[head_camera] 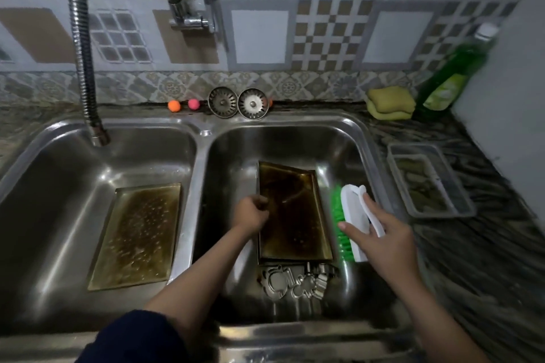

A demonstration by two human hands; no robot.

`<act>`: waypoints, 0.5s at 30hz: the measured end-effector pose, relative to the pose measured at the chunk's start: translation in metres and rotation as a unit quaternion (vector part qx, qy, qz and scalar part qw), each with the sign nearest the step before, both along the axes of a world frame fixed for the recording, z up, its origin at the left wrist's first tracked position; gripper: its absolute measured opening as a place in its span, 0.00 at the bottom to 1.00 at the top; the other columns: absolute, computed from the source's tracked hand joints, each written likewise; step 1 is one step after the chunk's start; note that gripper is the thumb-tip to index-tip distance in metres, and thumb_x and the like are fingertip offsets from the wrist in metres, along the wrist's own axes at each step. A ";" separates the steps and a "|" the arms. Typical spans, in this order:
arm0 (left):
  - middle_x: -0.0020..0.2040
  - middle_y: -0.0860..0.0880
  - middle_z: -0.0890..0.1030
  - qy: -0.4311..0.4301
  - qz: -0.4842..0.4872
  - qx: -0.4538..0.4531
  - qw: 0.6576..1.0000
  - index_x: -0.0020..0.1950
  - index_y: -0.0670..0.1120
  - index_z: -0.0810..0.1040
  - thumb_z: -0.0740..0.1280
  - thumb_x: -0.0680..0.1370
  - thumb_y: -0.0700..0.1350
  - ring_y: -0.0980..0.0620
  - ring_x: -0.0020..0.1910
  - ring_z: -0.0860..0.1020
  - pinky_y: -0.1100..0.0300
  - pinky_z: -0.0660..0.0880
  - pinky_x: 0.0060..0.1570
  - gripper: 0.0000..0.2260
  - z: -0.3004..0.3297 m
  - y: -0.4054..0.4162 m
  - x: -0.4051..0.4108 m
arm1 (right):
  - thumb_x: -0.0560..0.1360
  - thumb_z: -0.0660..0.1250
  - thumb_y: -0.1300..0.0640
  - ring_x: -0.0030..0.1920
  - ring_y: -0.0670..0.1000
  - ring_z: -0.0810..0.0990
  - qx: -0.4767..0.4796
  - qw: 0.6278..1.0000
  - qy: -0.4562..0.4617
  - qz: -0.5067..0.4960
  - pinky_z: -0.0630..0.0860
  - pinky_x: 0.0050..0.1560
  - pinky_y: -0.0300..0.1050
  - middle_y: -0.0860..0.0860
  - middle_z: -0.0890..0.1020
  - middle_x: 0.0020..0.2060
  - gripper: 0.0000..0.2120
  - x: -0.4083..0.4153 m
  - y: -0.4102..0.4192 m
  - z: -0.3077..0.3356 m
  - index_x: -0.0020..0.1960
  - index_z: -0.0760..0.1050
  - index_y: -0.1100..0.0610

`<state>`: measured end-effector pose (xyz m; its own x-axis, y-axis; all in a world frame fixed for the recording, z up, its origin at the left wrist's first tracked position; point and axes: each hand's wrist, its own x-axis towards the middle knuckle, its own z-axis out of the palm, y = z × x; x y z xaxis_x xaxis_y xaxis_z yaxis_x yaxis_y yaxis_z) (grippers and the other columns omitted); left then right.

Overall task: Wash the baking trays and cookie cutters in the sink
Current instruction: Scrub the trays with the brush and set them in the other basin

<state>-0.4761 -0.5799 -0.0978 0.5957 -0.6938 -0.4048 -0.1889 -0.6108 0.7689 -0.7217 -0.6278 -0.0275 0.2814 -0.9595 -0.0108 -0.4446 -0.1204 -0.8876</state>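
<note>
Head view: left grip (253, 211) clenched the tray's (292, 215) nine-o'clock rim; right grip (380, 237) held the brush (351, 215) at three o'clock; bottle (451, 79) label unreadable.

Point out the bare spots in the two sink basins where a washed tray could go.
The left basin has bare steel behind and left of its tray. The right basin is free only behind its tray; its front is crowded with cookie cutters, the left hand, and the right hand holding the brush.
</note>
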 end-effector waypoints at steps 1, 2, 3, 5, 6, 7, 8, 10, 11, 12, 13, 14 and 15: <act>0.55 0.47 0.77 0.014 -0.007 -0.019 1.000 0.58 0.47 0.76 0.66 0.75 0.34 0.50 0.53 0.77 0.61 0.75 0.47 0.14 0.003 -0.002 -0.001 | 0.63 0.79 0.54 0.58 0.47 0.74 -0.011 1.000 -0.002 -0.008 0.69 0.36 0.18 0.48 0.75 0.63 0.37 -0.002 -0.007 0.005 0.69 0.71 0.51; 0.55 0.46 0.77 0.024 -0.015 -0.033 0.999 0.58 0.48 0.75 0.65 0.75 0.34 0.50 0.52 0.78 0.59 0.77 0.47 0.14 0.005 -0.005 -0.001 | 0.63 0.79 0.54 0.59 0.47 0.74 -0.021 1.000 -0.008 -0.016 0.68 0.38 0.17 0.47 0.75 0.63 0.37 -0.005 -0.015 0.012 0.69 0.71 0.51; 0.57 0.46 0.77 0.029 -0.022 -0.044 0.998 0.60 0.49 0.75 0.65 0.76 0.34 0.50 0.52 0.78 0.58 0.78 0.47 0.16 0.009 -0.007 -0.002 | 0.62 0.79 0.54 0.60 0.46 0.74 -0.035 0.999 -0.017 -0.024 0.69 0.42 0.17 0.46 0.75 0.62 0.37 -0.009 -0.025 0.019 0.69 0.71 0.53; 0.62 0.45 0.76 0.024 -0.037 -0.067 0.997 0.65 0.49 0.74 0.65 0.76 0.35 0.50 0.57 0.77 0.62 0.77 0.47 0.19 0.015 -0.012 -0.004 | 0.61 0.79 0.53 0.60 0.44 0.75 -0.078 0.996 -0.030 -0.045 0.71 0.52 0.22 0.44 0.75 0.61 0.37 -0.018 -0.048 0.038 0.68 0.72 0.55; 0.64 0.46 0.75 0.017 -0.043 -0.078 0.996 0.66 0.49 0.73 0.66 0.76 0.36 0.50 0.59 0.76 0.65 0.76 0.46 0.19 0.018 -0.014 -0.006 | 0.61 0.79 0.53 0.60 0.44 0.75 -0.099 0.993 -0.032 -0.057 0.71 0.56 0.28 0.45 0.75 0.62 0.37 -0.025 -0.061 0.048 0.68 0.72 0.56; 0.65 0.47 0.75 0.005 -0.047 -0.085 0.995 0.67 0.49 0.72 0.66 0.77 0.36 0.52 0.59 0.76 0.69 0.74 0.44 0.20 0.021 -0.015 -0.008 | 0.62 0.79 0.54 0.61 0.43 0.75 -0.117 0.990 -0.030 -0.067 0.71 0.60 0.32 0.46 0.75 0.63 0.36 -0.033 -0.075 0.057 0.68 0.72 0.57; 0.65 0.48 0.75 -0.010 -0.048 -0.090 0.995 0.68 0.50 0.72 0.66 0.77 0.37 0.55 0.56 0.76 0.72 0.73 0.40 0.20 0.025 -0.015 -0.011 | 0.63 0.79 0.55 0.62 0.44 0.74 -0.130 0.989 -0.019 -0.073 0.70 0.61 0.33 0.48 0.75 0.64 0.35 -0.041 -0.087 0.066 0.68 0.72 0.58; 0.59 0.49 0.77 -0.051 -0.051 -0.108 0.992 0.68 0.50 0.73 0.66 0.77 0.39 0.62 0.42 0.76 0.75 0.70 0.32 0.20 0.036 -0.014 -0.020 | 0.65 0.78 0.55 0.63 0.43 0.72 -0.134 0.988 0.023 -0.077 0.68 0.60 0.34 0.49 0.75 0.65 0.34 -0.056 -0.109 0.076 0.69 0.72 0.57; 0.51 0.50 0.79 -0.078 -0.058 -0.125 0.987 0.68 0.50 0.73 0.66 0.77 0.39 0.63 0.36 0.74 0.75 0.69 0.30 0.19 0.042 -0.012 -0.025 | 0.66 0.78 0.56 0.64 0.44 0.71 -0.133 0.987 0.047 -0.074 0.67 0.60 0.36 0.49 0.74 0.67 0.34 -0.063 -0.117 0.078 0.69 0.71 0.56; 0.42 0.52 0.79 -0.108 -0.065 -0.144 0.982 0.67 0.50 0.74 0.66 0.77 0.39 0.61 0.32 0.72 0.74 0.68 0.30 0.19 0.048 -0.011 -0.030 | 0.66 0.78 0.56 0.65 0.46 0.71 -0.134 0.986 0.070 -0.070 0.66 0.61 0.38 0.50 0.73 0.68 0.34 -0.068 -0.124 0.077 0.69 0.71 0.56; 0.36 0.53 0.76 -0.140 -0.069 -0.162 0.974 0.66 0.49 0.75 0.66 0.77 0.39 0.60 0.30 0.71 0.73 0.69 0.30 0.18 0.053 -0.010 -0.034 | 0.66 0.78 0.57 0.66 0.49 0.71 -0.135 0.985 0.091 -0.065 0.66 0.62 0.40 0.52 0.72 0.68 0.34 -0.072 -0.130 0.075 0.70 0.71 0.57; 0.34 0.53 0.76 -0.172 -0.072 -0.183 0.965 0.66 0.49 0.75 0.66 0.76 0.39 0.58 0.30 0.71 0.70 0.70 0.33 0.18 0.058 -0.010 -0.037 | 0.67 0.78 0.57 0.67 0.51 0.71 -0.130 0.984 0.108 -0.062 0.67 0.63 0.42 0.53 0.72 0.69 0.34 -0.074 -0.135 0.071 0.70 0.70 0.58; 0.37 0.52 0.77 -0.200 -0.074 -0.203 0.956 0.66 0.48 0.76 0.66 0.76 0.38 0.56 0.32 0.73 0.69 0.71 0.38 0.18 0.063 -0.010 -0.040 | 0.67 0.78 0.57 0.68 0.53 0.71 -0.122 0.983 0.121 -0.060 0.67 0.64 0.44 0.54 0.71 0.69 0.34 -0.075 -0.139 0.066 0.70 0.70 0.58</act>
